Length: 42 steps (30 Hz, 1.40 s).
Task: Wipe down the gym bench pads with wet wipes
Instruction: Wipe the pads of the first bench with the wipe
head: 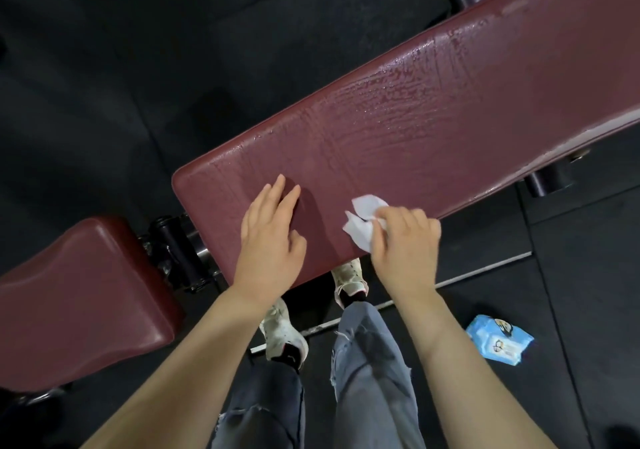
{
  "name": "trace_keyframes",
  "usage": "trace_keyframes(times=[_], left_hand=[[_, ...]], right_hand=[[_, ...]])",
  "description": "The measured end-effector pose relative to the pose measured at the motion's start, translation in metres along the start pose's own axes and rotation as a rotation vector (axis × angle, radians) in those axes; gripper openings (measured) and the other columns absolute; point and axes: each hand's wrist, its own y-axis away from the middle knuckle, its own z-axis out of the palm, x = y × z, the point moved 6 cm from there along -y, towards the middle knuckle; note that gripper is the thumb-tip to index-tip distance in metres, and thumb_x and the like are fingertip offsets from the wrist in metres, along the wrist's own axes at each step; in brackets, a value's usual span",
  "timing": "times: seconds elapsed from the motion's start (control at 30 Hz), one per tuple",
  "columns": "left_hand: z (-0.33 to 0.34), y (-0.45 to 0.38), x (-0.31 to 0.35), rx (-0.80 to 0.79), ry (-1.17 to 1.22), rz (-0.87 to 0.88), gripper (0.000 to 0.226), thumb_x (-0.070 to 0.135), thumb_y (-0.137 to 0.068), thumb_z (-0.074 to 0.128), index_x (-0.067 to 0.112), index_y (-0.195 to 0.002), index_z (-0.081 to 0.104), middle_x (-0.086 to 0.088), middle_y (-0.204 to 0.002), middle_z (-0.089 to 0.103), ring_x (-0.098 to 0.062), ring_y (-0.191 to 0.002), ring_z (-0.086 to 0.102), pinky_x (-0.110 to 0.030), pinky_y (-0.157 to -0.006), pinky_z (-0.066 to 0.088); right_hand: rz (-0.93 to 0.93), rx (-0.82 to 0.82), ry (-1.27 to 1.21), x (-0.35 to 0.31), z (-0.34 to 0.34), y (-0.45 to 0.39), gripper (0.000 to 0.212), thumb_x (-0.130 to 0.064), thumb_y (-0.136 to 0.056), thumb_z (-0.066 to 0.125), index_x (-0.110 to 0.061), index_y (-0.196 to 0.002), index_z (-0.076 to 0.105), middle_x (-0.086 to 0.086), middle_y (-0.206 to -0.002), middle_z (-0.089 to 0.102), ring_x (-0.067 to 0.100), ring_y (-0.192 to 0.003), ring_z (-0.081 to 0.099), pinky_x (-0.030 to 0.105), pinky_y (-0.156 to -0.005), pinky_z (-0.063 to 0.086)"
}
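A long maroon back pad [415, 116] runs from the middle of the view to the upper right, its surface streaked with wet smears. A shorter maroon seat pad [79, 296] lies at the lower left, apart from it. My left hand [270, 237] rests flat on the near end of the long pad, fingers straight. My right hand [405, 244] pinches a crumpled white wet wipe [363, 220] against the pad's near edge.
A blue pack of wet wipes [498, 339] lies on the dark rubber floor at the right. The black hinge and frame [180, 251] join the two pads. My feet in white shoes [282, 331] stand under the pad's edge. A black roller [547, 180] sticks out at right.
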Motion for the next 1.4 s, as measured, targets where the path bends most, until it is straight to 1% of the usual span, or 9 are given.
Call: trace_keyframes(times=[0.1, 0.33, 0.63, 0.73, 0.87, 0.93, 1.07, 1.23, 1.4], left_hand=[[-0.004, -0.009, 0.008, -0.007, -0.001, 0.026, 0.070, 0.005, -0.092, 0.052, 0.025, -0.155, 0.029, 0.006, -0.166, 0.011, -0.014, -0.153, 0.002, -0.041, -0.124, 0.006], [-0.007, -0.026, 0.020, 0.003, -0.081, 0.017, 0.067, 0.005, -0.092, 0.049, 0.024, -0.154, 0.031, 0.005, -0.166, 0.013, -0.016, -0.153, 0.004, -0.050, -0.124, 0.005], [0.002, -0.035, 0.046, -0.042, -0.100, 0.086, 0.067, 0.008, -0.093, 0.051, 0.024, -0.155, 0.030, 0.003, -0.166, 0.012, -0.017, -0.153, 0.003, -0.044, -0.124, 0.004], [0.004, -0.039, 0.050, -0.045, -0.100, 0.107, 0.068, 0.008, -0.092, 0.051, 0.023, -0.155, 0.029, 0.003, -0.166, 0.013, -0.016, -0.152, 0.004, -0.041, -0.124, 0.005], [0.007, -0.044, 0.049, -0.042, -0.139, 0.103, 0.068, 0.007, -0.092, 0.051, 0.022, -0.155, 0.030, 0.002, -0.166, 0.013, -0.016, -0.152, 0.003, -0.040, -0.124, 0.004], [0.009, -0.045, 0.049, -0.055, -0.157, 0.090, 0.068, 0.008, -0.093, 0.051, 0.023, -0.155, 0.028, 0.003, -0.166, 0.011, -0.016, -0.153, 0.002, -0.039, -0.122, 0.003], [0.008, -0.044, 0.053, -0.102, -0.162, 0.076, 0.068, 0.010, -0.094, 0.051, 0.023, -0.156, 0.026, 0.003, -0.167, 0.008, -0.017, -0.153, 0.000, -0.038, -0.121, 0.004], [0.006, -0.045, 0.056, -0.136, -0.189, 0.081, 0.069, 0.013, -0.094, 0.050, 0.021, -0.157, 0.024, 0.000, -0.167, 0.006, -0.019, -0.153, 0.001, -0.041, -0.123, 0.006], [0.009, -0.045, 0.055, -0.138, -0.225, 0.085, 0.069, 0.013, -0.093, 0.051, 0.020, -0.156, 0.025, -0.001, -0.167, 0.006, -0.021, -0.153, 0.002, -0.042, -0.124, 0.007]], right_hand=[[-0.006, 0.045, 0.038, -0.003, 0.000, -0.026, 0.010, -0.019, -0.085, 0.063, -0.014, -0.093, 0.064, 0.004, -0.081, 0.063, 0.030, -0.078, 0.054, 0.038, -0.072, 0.028], [-0.274, 0.087, 0.159, -0.091, 0.005, -0.190, 0.021, -0.026, -0.083, 0.065, -0.020, -0.103, 0.061, -0.001, -0.097, 0.065, 0.024, -0.097, 0.056, 0.036, -0.081, 0.031], [0.194, 0.094, 0.022, 0.055, -0.027, -0.009, 0.014, -0.025, -0.089, 0.055, -0.015, -0.093, 0.064, 0.004, -0.081, 0.062, 0.029, -0.078, 0.051, 0.037, -0.071, 0.028], [0.051, 0.098, 0.043, 0.030, -0.025, -0.066, 0.013, -0.025, -0.086, 0.061, -0.013, -0.087, 0.064, 0.006, -0.082, 0.064, 0.031, -0.081, 0.056, 0.039, -0.072, 0.029], [-0.249, 0.077, 0.181, -0.044, -0.016, -0.196, 0.035, -0.034, -0.074, 0.072, -0.017, -0.103, 0.063, 0.002, -0.096, 0.066, 0.026, -0.096, 0.057, 0.038, -0.081, 0.035], [-0.307, 0.059, 0.219, -0.058, -0.015, -0.219, 0.032, -0.030, -0.076, 0.074, -0.018, -0.103, 0.062, 0.000, -0.097, 0.065, 0.024, -0.097, 0.056, 0.036, -0.083, 0.036], [-0.096, 0.119, 0.134, 0.005, -0.027, -0.151, 0.011, -0.026, -0.088, 0.060, -0.019, -0.096, 0.063, 0.002, -0.090, 0.064, 0.027, -0.090, 0.056, 0.039, -0.077, 0.034], [0.179, 0.110, 0.056, 0.102, -0.047, -0.019, 0.014, -0.028, -0.090, 0.052, -0.016, -0.093, 0.060, 0.005, -0.078, 0.060, 0.031, -0.075, 0.050, 0.039, -0.069, 0.033], [-0.028, 0.145, 0.074, 0.055, -0.046, -0.103, 0.012, -0.024, -0.078, 0.065, -0.018, -0.087, 0.060, 0.006, -0.076, 0.062, 0.031, -0.075, 0.057, 0.039, -0.068, 0.039]])
